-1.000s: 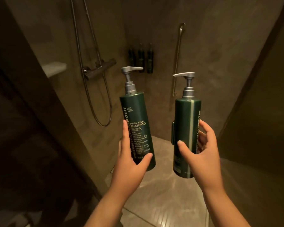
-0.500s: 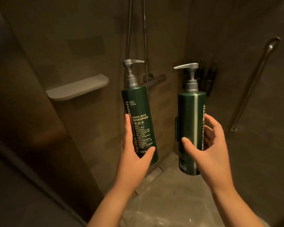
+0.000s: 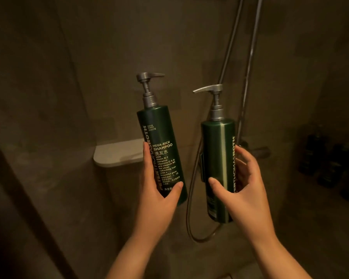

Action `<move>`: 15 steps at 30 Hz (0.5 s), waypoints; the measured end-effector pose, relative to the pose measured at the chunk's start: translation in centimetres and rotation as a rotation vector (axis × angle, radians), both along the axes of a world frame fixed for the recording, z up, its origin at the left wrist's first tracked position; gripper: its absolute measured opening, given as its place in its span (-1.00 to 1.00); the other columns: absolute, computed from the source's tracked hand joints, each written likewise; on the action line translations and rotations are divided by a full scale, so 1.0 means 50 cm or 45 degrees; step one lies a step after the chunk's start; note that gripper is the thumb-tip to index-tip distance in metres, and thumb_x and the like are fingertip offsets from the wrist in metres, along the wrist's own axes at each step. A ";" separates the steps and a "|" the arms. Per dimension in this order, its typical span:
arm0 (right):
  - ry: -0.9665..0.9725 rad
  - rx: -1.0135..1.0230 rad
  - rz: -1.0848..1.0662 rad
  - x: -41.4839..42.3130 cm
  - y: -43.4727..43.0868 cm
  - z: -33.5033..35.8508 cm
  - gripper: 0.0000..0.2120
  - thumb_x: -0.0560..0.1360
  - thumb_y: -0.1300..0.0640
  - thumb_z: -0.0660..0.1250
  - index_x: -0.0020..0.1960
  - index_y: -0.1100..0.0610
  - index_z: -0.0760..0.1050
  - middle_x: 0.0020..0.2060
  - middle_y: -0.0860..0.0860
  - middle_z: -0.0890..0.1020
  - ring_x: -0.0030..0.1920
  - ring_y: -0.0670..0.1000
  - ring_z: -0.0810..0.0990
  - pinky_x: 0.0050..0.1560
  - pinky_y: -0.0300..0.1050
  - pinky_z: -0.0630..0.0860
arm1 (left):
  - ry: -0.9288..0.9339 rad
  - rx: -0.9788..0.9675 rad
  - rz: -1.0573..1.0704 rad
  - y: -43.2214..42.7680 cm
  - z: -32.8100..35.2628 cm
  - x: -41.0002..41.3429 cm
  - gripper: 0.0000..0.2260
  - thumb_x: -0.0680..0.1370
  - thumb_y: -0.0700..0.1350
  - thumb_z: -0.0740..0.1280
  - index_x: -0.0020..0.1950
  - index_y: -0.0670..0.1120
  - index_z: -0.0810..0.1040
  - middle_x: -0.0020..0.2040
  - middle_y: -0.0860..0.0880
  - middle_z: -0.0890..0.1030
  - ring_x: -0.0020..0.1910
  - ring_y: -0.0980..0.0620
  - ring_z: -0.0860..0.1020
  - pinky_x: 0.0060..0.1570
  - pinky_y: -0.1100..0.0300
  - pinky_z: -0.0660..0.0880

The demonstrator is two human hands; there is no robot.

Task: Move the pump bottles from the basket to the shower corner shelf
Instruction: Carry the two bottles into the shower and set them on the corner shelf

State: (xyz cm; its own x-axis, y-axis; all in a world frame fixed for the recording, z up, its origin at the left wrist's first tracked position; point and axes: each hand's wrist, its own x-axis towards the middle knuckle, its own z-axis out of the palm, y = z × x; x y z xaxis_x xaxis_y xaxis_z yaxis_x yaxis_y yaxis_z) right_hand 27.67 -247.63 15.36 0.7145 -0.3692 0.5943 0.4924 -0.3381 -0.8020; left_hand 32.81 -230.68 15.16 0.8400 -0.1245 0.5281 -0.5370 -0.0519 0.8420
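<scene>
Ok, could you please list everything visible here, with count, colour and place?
shampoo bottle: one, dark green with grey pump, centre
second pump bottle: one, dark green with grey pump, right of the first
corner shelf: one, whitish, on the wall behind the shampoo bottle
shower hose: one, metal grey, looping behind the bottles
shower rail: one, grey, upper right wall
dark bottles: several, blackish, far right
left hand: one, grips shampoo bottle
right hand: one, grips second pump bottle
</scene>
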 end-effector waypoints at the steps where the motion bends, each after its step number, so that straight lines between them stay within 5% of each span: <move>1: -0.012 -0.008 0.048 0.025 -0.006 0.008 -0.24 0.29 0.16 0.53 0.31 -0.31 0.26 0.08 -0.46 0.49 0.10 -0.38 0.49 -0.09 -0.58 0.39 | 0.004 -0.007 0.047 -0.001 0.008 0.013 -0.02 0.43 -0.30 0.43 0.38 0.52 -0.09 0.39 0.41 0.13 0.44 0.18 0.19 0.38 -0.13 0.25; 7: -0.105 -0.004 0.365 0.171 -0.023 0.064 -0.25 0.29 0.19 0.53 0.28 -0.33 0.27 0.11 -0.42 0.51 0.10 -0.34 0.52 -0.06 -0.55 0.41 | -0.093 0.023 0.353 0.008 0.063 0.070 -0.03 0.43 -0.27 0.44 0.40 0.50 -0.11 0.36 0.41 0.22 0.41 0.24 0.25 0.37 -0.03 0.27; 12: -0.112 0.015 0.607 0.276 -0.008 0.089 -0.25 0.30 0.14 0.53 0.24 -0.42 0.24 0.04 -0.54 0.47 0.01 -0.48 0.48 -0.22 -0.63 0.36 | -0.168 0.064 0.580 0.023 0.093 0.101 -0.05 0.45 -0.23 0.44 0.42 0.47 -0.13 0.26 0.61 0.14 0.41 0.26 0.22 0.36 -0.03 0.26; 15: -0.122 0.039 0.690 0.324 0.010 0.100 -0.24 0.29 0.12 0.53 0.25 -0.41 0.24 0.07 -0.49 0.48 0.05 -0.42 0.50 -0.19 -0.60 0.39 | -0.198 0.120 0.705 0.033 0.096 0.119 -0.07 0.46 -0.19 0.43 0.43 0.46 -0.16 0.24 0.61 0.14 0.29 0.47 0.24 0.20 0.33 0.30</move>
State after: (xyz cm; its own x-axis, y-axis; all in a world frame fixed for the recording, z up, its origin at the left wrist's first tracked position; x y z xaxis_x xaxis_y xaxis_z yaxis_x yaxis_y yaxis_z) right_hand 43.89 -247.11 20.37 0.7505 0.0182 0.6607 0.6607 0.0069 -0.7507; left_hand 38.76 -229.03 19.96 0.7066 0.2587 0.6586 -0.5258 -0.4309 0.7334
